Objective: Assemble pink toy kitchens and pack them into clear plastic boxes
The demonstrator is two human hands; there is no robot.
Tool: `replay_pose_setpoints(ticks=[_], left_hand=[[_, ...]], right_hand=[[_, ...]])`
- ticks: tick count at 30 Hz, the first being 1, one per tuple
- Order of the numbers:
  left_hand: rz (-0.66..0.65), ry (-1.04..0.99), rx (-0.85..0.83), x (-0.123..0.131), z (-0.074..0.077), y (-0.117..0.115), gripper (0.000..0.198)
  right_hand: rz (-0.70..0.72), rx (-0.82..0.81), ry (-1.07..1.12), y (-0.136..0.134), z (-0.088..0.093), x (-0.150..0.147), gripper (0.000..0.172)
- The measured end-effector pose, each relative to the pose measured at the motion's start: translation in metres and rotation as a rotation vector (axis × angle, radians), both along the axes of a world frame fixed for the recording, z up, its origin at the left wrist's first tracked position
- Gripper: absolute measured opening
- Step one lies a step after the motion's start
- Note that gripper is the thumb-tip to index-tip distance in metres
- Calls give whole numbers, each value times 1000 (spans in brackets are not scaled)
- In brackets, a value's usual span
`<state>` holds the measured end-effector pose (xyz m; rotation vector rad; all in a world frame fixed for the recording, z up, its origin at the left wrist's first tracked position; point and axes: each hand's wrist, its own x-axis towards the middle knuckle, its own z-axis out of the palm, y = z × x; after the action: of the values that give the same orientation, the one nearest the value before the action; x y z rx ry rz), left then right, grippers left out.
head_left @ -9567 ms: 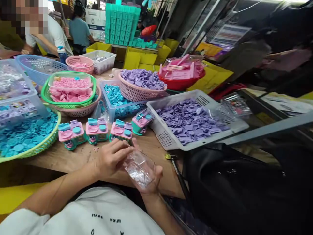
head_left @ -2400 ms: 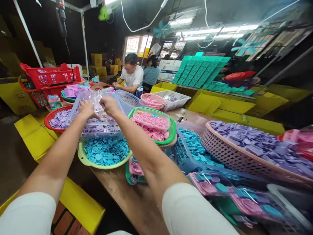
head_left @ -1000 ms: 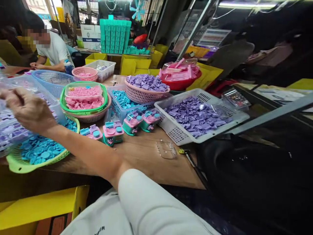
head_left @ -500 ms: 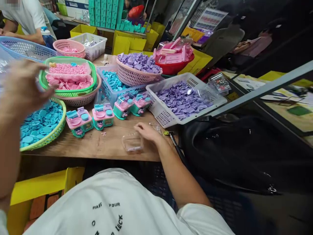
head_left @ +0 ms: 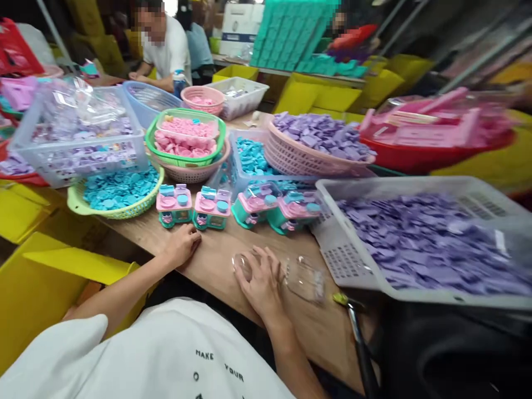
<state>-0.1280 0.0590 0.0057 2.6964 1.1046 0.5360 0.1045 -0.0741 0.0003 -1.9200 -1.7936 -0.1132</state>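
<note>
My left hand (head_left: 183, 245) rests on the wooden table, its fingers curled together just in front of two small pink-and-teal toy kitchens (head_left: 211, 208). Whatever those fingers may hold is hidden. My right hand (head_left: 261, 280) lies over a clear plastic cover (head_left: 241, 261), thumb on the near side and fingers bent across it. Just right of that hand a second clear plastic piece (head_left: 306, 281) lies on the table. Behind, two more toy kitchens (head_left: 293, 210) stand side by side and appear to have clear covers on top.
A hammer (head_left: 357, 338) lies at the table's right, below a white crate (head_left: 347, 260) of purple parts. A green basket (head_left: 145, 206) of blue discs stands left. Behind are a green tray (head_left: 152, 147) of pink parts and a pink basket (head_left: 291, 149). A co-worker (head_left: 166, 52) sits beyond.
The view has swung left. My left hand has come down from in front of the baskets to the table by the toys. My right hand now covers a clear plastic cover.
</note>
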Motion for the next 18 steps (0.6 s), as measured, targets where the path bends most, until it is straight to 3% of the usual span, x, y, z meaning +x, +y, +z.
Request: replay_pose_setpoints(ticks=[5, 8, 11, 14, 18], left_hand=[[110, 18, 61, -63, 10, -7, 31], [275, -8, 116, -114, 15, 1, 32], [378, -17, 127, -145, 18, 17, 31], [437, 10, 171, -142, 27, 19, 26], [415, -141, 348, -93, 56, 13, 20]], right_hand=[[131, 99, 58, -8, 0, 20, 31], [80, 137, 102, -14, -1, 27, 51], [-36, 80, 131, -18, -6, 30, 73], [-87, -6, 185, -20, -11, 31, 80], [-38, -19, 264, -25, -11, 33, 77]])
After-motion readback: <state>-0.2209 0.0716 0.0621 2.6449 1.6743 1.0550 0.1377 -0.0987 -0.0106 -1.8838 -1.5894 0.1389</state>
